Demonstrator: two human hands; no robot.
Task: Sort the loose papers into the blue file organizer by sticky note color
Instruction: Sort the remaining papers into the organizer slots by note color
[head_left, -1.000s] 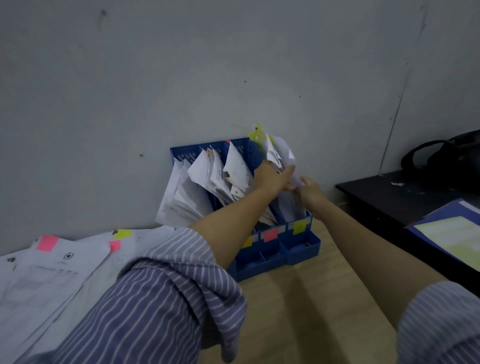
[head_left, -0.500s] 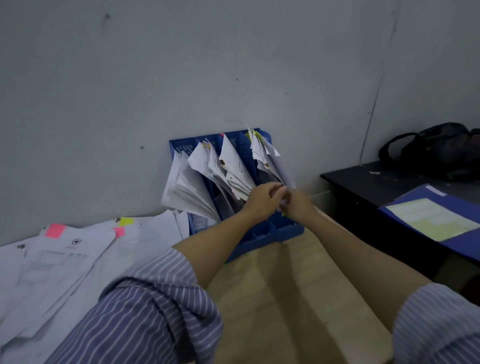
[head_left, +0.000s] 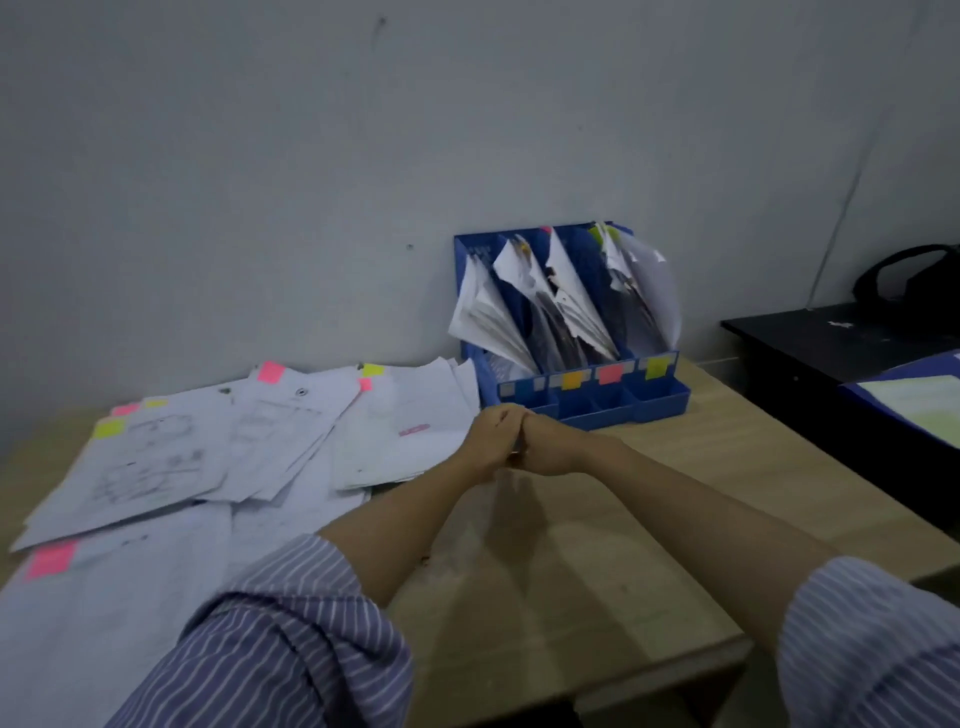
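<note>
Both hands — left hand (head_left: 496, 441) and right hand (head_left: 545, 447) — meet mid-frame, grip unclear; next, lift one sheet from the loose papers (head_left: 218, 457) at left — check its sticky colour.

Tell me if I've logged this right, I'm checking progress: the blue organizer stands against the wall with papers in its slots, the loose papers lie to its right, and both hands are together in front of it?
Not quite. The head view shows the loose papers lying to the left of the blue organizer, not its right. The rest holds: it stands against the wall with papers in its slots, and the left hand and right hand meet in front of it.
</note>
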